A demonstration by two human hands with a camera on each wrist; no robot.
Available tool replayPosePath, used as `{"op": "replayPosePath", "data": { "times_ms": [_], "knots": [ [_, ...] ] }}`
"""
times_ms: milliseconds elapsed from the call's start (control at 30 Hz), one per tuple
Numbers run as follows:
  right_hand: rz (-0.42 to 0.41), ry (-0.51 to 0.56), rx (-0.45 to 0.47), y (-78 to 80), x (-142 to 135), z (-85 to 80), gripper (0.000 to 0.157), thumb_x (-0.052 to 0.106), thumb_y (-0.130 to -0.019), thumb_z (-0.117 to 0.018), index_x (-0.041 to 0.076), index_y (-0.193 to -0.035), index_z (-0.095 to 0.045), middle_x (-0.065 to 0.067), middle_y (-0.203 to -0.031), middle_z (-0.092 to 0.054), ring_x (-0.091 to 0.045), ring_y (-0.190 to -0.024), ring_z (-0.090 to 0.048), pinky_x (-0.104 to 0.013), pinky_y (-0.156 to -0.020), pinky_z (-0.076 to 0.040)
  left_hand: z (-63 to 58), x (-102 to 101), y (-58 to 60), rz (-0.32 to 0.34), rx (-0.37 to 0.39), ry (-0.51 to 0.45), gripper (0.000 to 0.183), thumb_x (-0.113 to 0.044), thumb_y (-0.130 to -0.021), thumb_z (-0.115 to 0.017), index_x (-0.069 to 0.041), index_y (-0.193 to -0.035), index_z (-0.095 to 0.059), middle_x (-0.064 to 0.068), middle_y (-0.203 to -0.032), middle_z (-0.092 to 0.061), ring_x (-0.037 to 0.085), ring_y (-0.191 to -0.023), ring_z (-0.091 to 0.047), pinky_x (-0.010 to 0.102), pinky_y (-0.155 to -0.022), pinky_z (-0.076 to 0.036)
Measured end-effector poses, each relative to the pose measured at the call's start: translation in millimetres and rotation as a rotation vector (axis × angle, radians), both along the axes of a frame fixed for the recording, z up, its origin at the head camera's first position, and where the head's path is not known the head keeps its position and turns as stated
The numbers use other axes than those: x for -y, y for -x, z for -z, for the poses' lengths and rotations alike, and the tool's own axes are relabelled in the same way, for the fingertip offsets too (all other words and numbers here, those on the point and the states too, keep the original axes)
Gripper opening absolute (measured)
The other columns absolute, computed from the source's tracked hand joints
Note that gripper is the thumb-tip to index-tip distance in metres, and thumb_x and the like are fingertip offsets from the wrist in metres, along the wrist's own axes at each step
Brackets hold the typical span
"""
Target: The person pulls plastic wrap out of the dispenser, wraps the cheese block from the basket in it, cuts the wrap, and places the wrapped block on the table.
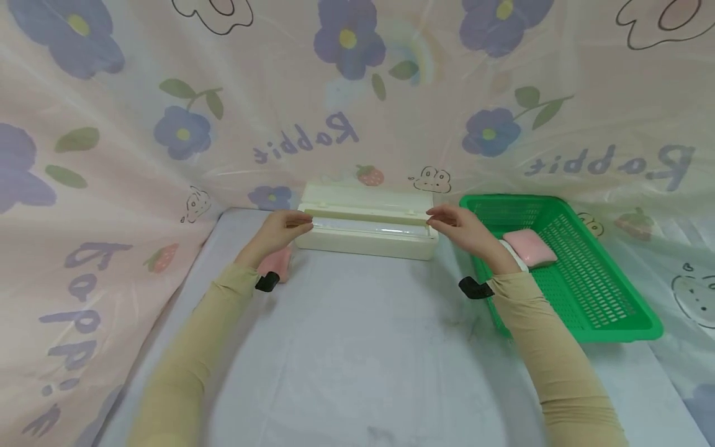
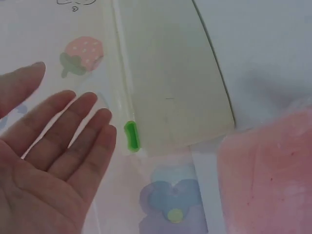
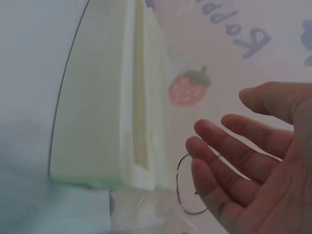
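A long cream-white box [image 1: 365, 244] stands at the back of the table, its lid [image 1: 365, 196] raised against the curtain. Inside lies a shiny, pale roll [image 1: 368, 228] that looks like cling film. My left hand [image 1: 280, 230] hovers at the box's left end, and in the left wrist view its fingers [image 2: 73, 122] are relaxed, the palm empty. At the other end is my right hand [image 1: 462, 231], with loosely bent fingers [image 3: 229, 165] and nothing held. A small green piece [image 2: 131, 136] shows at the box's corner in the left wrist view.
On the right sits a green plastic basket [image 1: 620, 292] with a soft pink packet [image 1: 530, 247] in it. Another pink packet [image 1: 283, 264] lies beneath my left wrist. A printed curtain [image 1: 391, 136] hangs behind and beside the white-covered table [image 1: 357, 347].
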State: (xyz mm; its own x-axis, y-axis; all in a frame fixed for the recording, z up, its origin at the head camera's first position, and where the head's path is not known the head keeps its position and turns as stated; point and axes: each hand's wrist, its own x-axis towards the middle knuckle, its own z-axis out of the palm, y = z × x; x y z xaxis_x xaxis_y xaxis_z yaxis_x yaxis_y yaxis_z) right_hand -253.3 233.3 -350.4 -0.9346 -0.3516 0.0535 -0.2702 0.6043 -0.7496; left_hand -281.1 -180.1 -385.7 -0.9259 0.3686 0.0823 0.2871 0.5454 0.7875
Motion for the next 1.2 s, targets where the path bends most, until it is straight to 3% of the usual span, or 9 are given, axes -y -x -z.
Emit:
{"op": "replayPosePath", "data": {
  "times_ms": [333, 567, 667, 1000, 1200],
  "knots": [
    [-0.052, -0.108, 0.000, 20.8, -18.9, 21.5, 0.036, 0.013, -0.098, -0.056, -0.006, -0.129, -0.053, -0.024, -0.120, -0.060, -0.037, -0.112, -0.055, -0.051, -0.095, -0.045, 7.0, 0.4, 29.0, 0.020, -0.012, 0.000, 0.031, -0.017, -0.097, -0.059, 0.000, -0.123, -0.061, 0.016, -0.121, -0.062, 0.029, -0.113, -0.057, 0.038, -0.099, -0.045],
    [-0.108, -0.184, -0.095, 36.5, -13.6, 38.6, 0.033, 0.011, -0.092, -0.066, -0.004, -0.121, -0.061, -0.021, -0.115, -0.063, -0.034, -0.103, -0.060, -0.048, -0.085, -0.051, 10.1, -0.2, 42.1, 0.036, -0.058, 0.039, 0.029, -0.010, -0.095, -0.060, 0.003, -0.121, -0.062, 0.016, -0.119, -0.063, 0.029, -0.109, -0.059, 0.038, -0.096, -0.048],
    [-0.119, -0.221, -0.112, 39.7, -8.1, 40.5, 0.032, 0.011, -0.091, -0.067, -0.004, -0.119, -0.063, -0.020, -0.111, -0.064, -0.033, -0.099, -0.060, -0.047, -0.081, -0.052, 11.7, -2.8, 45.7, 0.058, -0.052, 0.066, 0.030, -0.008, -0.092, -0.065, 0.004, -0.119, -0.063, 0.016, -0.117, -0.064, 0.029, -0.108, -0.059, 0.038, -0.096, -0.048],
    [-0.075, -0.281, -0.031, 49.7, 4.3, 44.1, 0.027, 0.013, -0.090, -0.068, -0.001, -0.114, -0.067, -0.012, -0.105, -0.066, -0.026, -0.094, -0.056, -0.039, -0.078, -0.050, 13.7, -15.6, 46.9, 0.079, 0.031, 0.080, 0.030, 0.000, -0.087, -0.068, 0.004, -0.116, -0.064, 0.020, -0.116, -0.064, 0.032, -0.107, -0.059, 0.038, -0.094, -0.049],
    [-0.089, -0.277, -0.022, 50.6, 8.3, 45.3, 0.018, 0.012, -0.092, -0.066, 0.002, -0.106, -0.072, -0.010, -0.101, -0.068, -0.024, -0.090, -0.058, -0.039, -0.077, -0.051, 15.3, -17.1, 48.5, 0.085, 0.010, 0.083, 0.025, 0.004, -0.086, -0.067, 0.006, -0.111, -0.066, 0.021, -0.109, -0.066, 0.032, -0.101, -0.062, 0.037, -0.089, -0.052]
  ]
}}
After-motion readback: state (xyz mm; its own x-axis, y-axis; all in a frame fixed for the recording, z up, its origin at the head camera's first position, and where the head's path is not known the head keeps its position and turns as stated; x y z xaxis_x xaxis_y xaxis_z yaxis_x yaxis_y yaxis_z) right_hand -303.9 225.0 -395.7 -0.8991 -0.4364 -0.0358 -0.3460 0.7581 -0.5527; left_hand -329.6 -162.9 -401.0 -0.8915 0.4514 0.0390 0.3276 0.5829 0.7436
